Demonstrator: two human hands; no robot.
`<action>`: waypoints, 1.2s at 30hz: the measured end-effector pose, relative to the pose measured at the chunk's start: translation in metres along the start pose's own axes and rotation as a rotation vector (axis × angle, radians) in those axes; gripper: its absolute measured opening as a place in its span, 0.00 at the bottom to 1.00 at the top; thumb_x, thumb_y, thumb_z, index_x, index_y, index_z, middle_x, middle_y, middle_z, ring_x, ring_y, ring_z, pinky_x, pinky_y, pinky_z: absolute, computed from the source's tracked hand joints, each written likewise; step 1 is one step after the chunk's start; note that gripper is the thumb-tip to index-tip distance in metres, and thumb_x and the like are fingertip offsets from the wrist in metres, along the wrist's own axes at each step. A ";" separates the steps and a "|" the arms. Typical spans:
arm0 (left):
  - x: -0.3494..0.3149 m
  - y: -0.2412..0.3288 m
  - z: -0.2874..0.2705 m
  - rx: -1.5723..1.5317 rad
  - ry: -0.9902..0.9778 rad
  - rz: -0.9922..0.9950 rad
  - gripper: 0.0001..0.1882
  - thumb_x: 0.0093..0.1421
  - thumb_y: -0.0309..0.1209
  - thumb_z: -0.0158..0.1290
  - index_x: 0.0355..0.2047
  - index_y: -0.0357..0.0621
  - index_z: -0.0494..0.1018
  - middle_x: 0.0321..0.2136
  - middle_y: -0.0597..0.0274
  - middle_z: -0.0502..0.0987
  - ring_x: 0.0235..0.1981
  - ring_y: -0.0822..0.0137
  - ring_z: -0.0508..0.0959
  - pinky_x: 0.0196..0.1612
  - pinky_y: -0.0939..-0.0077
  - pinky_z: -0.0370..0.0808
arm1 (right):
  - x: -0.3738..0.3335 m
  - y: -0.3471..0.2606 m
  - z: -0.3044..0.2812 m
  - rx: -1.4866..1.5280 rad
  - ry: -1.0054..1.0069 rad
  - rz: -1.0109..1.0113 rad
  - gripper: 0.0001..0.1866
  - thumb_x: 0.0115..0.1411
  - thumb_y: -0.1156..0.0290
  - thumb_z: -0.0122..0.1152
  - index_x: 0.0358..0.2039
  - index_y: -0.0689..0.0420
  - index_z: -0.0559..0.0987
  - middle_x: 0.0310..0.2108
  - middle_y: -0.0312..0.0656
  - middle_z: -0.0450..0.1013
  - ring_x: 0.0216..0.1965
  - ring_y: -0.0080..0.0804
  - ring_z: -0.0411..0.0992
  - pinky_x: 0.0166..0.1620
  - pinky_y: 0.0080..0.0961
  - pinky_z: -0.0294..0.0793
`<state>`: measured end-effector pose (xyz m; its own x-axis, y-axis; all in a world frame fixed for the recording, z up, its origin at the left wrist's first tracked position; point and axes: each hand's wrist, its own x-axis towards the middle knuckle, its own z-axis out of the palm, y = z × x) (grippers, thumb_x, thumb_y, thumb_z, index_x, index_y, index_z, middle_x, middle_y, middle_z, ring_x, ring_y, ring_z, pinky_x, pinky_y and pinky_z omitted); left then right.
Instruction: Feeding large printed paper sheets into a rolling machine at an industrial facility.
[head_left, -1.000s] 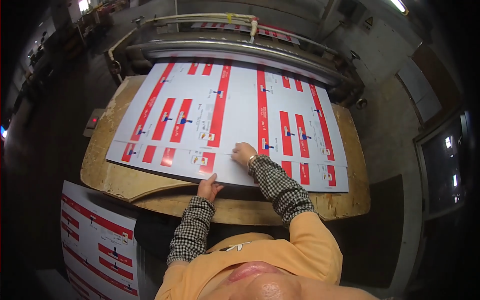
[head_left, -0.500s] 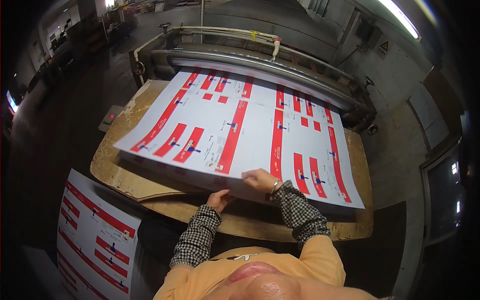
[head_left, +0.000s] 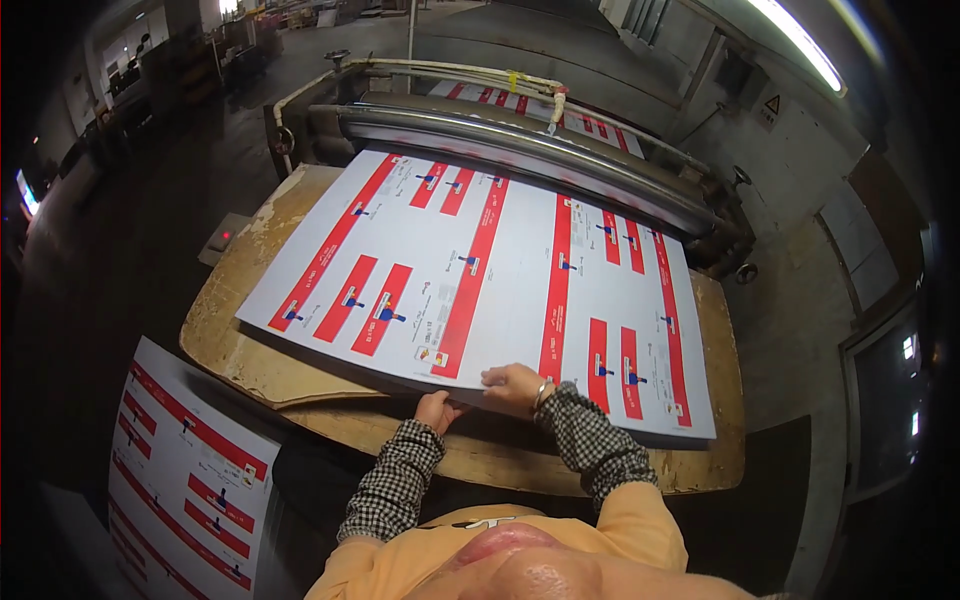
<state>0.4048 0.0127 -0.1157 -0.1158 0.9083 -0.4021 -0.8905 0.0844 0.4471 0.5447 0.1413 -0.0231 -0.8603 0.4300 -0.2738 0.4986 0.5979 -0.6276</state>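
A large white printed sheet (head_left: 520, 300) with red bands and small blue figures lies across the worn wooden table (head_left: 225, 330). Its far end reaches the long metal roller (head_left: 520, 155). My right hand (head_left: 513, 388) grips the sheet's near edge, its fingers bent on top near the middle. Just left of it and lower, my left hand (head_left: 437, 410) holds the same edge from beneath, its fingertips partly hidden by the sheet. Another sheet with red bands (head_left: 500, 97) shows beyond the roller.
Similar printed sheets (head_left: 190, 470) stand at the lower left beside the table. A pipe with a white nozzle (head_left: 556, 108) runs above the roller. Handwheels (head_left: 747, 272) sit at the machine's right end. A grey box with a red light (head_left: 226, 236) is at the left.
A sheet that was passing under the roller now shows on its far side. The near edge of the sheet in my hands has come lower and a little closer to me.
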 end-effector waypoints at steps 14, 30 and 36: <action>-0.001 0.010 0.000 0.128 -0.052 -0.070 0.19 0.51 0.25 0.49 0.44 0.41 0.64 0.40 0.58 0.71 0.42 0.65 0.71 0.43 0.64 0.68 | 0.007 0.007 0.023 -0.496 0.201 -0.143 0.38 0.39 0.50 0.62 0.48 0.60 0.66 0.52 0.60 0.56 0.56 0.53 0.50 0.56 0.34 0.54; 0.004 0.002 0.018 0.082 0.134 0.010 0.17 0.60 0.29 0.29 0.46 0.36 0.61 0.41 0.49 0.69 0.43 0.57 0.71 0.46 0.56 0.69 | -0.015 -0.008 0.000 0.080 0.019 -0.078 0.18 0.47 0.68 0.58 0.39 0.63 0.73 0.46 0.50 0.66 0.52 0.43 0.61 0.54 0.27 0.59; 0.007 0.000 0.001 0.093 0.092 0.038 0.17 0.61 0.33 0.34 0.45 0.34 0.61 0.41 0.49 0.69 0.43 0.56 0.70 0.44 0.58 0.70 | 0.009 0.002 -0.011 0.119 -0.088 -0.023 0.22 0.45 0.67 0.59 0.42 0.61 0.72 0.47 0.51 0.66 0.52 0.40 0.61 0.53 0.25 0.59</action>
<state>0.4046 0.0192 -0.1173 -0.1918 0.8707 -0.4530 -0.8407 0.0924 0.5336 0.5388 0.1540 -0.0185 -0.8799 0.3529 -0.3180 0.4671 0.5204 -0.7149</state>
